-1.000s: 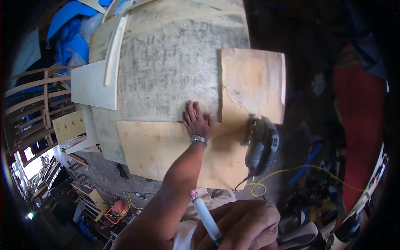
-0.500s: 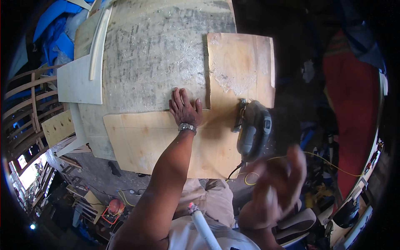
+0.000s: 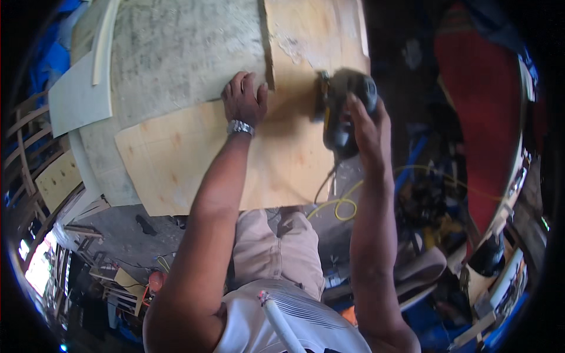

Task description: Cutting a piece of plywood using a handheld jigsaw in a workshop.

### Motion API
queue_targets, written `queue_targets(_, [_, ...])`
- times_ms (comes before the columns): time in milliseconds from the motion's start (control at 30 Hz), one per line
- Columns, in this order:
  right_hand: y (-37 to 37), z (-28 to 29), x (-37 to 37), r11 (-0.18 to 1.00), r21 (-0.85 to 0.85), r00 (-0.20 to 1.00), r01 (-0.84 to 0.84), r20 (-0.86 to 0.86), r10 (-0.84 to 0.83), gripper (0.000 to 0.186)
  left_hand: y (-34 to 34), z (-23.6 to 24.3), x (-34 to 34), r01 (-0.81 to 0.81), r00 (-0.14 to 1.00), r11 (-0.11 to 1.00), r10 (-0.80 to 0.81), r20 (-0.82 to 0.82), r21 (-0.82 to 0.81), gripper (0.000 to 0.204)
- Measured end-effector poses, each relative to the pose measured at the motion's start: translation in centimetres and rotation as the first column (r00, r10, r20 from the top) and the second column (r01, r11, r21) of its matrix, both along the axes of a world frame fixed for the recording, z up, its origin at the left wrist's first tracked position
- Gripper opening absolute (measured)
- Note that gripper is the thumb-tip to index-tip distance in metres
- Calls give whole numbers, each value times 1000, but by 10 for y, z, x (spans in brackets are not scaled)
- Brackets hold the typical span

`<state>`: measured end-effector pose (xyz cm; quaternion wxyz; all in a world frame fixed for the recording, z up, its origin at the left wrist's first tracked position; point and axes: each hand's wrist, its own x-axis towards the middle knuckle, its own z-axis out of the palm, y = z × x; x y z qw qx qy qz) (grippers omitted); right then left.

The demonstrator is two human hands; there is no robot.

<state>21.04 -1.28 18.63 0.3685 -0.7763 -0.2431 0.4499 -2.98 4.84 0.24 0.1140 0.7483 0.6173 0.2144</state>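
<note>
An L-shaped sheet of pale plywood lies on a larger, worn grey board. My left hand rests at the sheet's inner corner, fingers stretched over its edge onto the grey board, and holds nothing. A metal-band watch is on that wrist. On the sheet's right edge sits a dark jigsaw with its cord trailing toward me. My right hand is closed round the jigsaw from the right, thumb on top; the other fingers are mostly hidden.
A lit cigarette juts up at the bottom. A thin white board and wooden strip lie on the left. The yellow cord loops below the jigsaw. A long red panel stands at right. Wooden slats are at far left.
My right hand has gone from open air near me up to the jigsaw and closed on it. My left hand stays on the sheet. The whole view has shifted, so the boards sit higher.
</note>
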Motion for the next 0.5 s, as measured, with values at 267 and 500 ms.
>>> queue_targets(267, [-3, 5, -10, 999, 3, 988, 50, -146, -49, 56, -6, -16, -1, 251, 965, 965, -243, -96, 80, 22])
queue_targets(500, [-8, -6, -22, 993, -38, 992, 111, 59, -108, 53, -18, -36, -3, 161, 987, 983, -162, 5, 91, 23])
